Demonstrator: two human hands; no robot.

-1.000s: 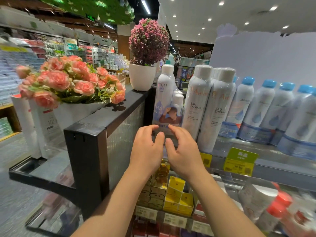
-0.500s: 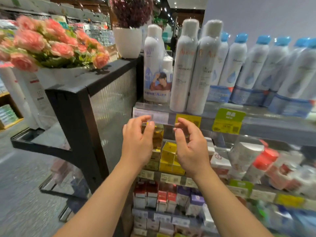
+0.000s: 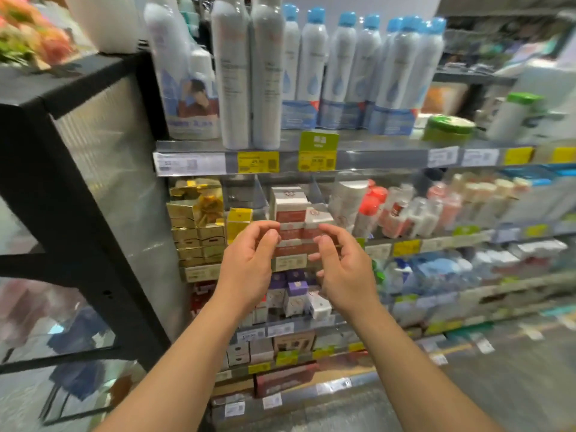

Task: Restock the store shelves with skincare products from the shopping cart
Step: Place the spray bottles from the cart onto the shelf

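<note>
My left hand (image 3: pixel 249 263) and my right hand (image 3: pixel 343 269) hover side by side in front of the second shelf, fingers loosely curled, holding nothing. Behind them stand stacked red-and-white skincare boxes (image 3: pixel 290 210). On the top shelf (image 3: pixel 374 151) the spray set with a printed picture (image 3: pixel 187 88) stands at the far left, beside two tall white spray cans (image 3: pixel 246 73) and several blue-capped spray bottles (image 3: pixel 358 67). No shopping cart is in view.
A black-framed glass display stand (image 3: pixel 81 169) with pink flowers (image 3: pixel 34 35) on top flanks the shelves on the left. Gold boxes (image 3: pixel 193 226) and yellow boxes (image 3: pixel 238 222) fill the second shelf's left; purple boxes (image 3: pixel 296 288) sit lower. Floor lies at bottom right.
My hands have let go of the spray set on the top shelf and come down and back, empty. My view has dropped and swung right along the shelves.
</note>
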